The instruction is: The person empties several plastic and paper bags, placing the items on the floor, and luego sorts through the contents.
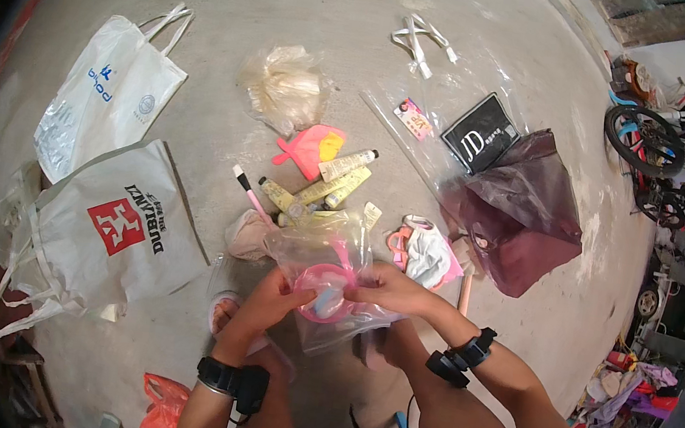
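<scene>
Between my two hands is a pink round plastic bowl [303, 310] with a clear plastic bag [294, 243] around it. A small pale blue thing [326, 302], unclear in kind, shows through the plastic at the bowl's middle. My left hand [272, 305] grips the left rim, thumb on top. On the right side, my right hand [394, 291] pinches the rim and the plastic. Just beyond the bag lie several yellow cream tubes [280, 195], a cosmetic brush with a pink handle [252, 193] and a beige cloth item [248, 234].
Two white carrier bags [115, 83] [154, 210] lie left. Farther out are a crumpled clear bag [284, 88] and a coral pouch [309, 149]. White-and-orange fabric [427, 256] and a maroon plastic bag [527, 224] lie right. A bicycle [646, 142] stands far right; a red bag [161, 407] is near my leg.
</scene>
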A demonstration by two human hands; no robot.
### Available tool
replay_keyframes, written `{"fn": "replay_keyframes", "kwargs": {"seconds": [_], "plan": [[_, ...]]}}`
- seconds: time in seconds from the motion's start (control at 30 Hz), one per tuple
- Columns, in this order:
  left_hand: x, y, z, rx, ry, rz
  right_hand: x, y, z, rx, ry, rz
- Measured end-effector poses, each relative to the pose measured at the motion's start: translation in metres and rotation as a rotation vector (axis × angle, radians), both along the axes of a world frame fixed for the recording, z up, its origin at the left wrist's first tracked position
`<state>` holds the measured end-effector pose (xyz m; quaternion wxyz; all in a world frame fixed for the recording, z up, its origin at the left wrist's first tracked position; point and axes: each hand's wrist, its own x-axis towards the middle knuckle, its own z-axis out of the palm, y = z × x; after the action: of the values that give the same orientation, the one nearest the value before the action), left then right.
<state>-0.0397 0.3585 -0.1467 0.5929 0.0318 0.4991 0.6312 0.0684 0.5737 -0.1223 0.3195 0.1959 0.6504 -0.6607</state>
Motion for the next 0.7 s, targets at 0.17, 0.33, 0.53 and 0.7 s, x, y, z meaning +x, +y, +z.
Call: {"fn": "replay_keyframes", "kwargs": {"seconds": [0.17,0.33,0.53,0.7], "plan": [[0.002,-0.008,-0.008,-0.065,0.051,-0.052,-0.001,0.0,-0.002,0.008,0.067,0.112],[0.0,-0.018,-0.015,-0.082,0.099,-0.005,-0.009,0.026,0.011,0.403,0.072,-0.092],[0.005,-0.02,-0.03,-0.068,0.104,0.037,0.009,0.12,-0.016,1.339,0.133,0.232],[0.003,-0.019,-0.022,-0.126,0.062,0.05,0.087,0.206,-0.038,1.455,-0.361,-0.085]]}}
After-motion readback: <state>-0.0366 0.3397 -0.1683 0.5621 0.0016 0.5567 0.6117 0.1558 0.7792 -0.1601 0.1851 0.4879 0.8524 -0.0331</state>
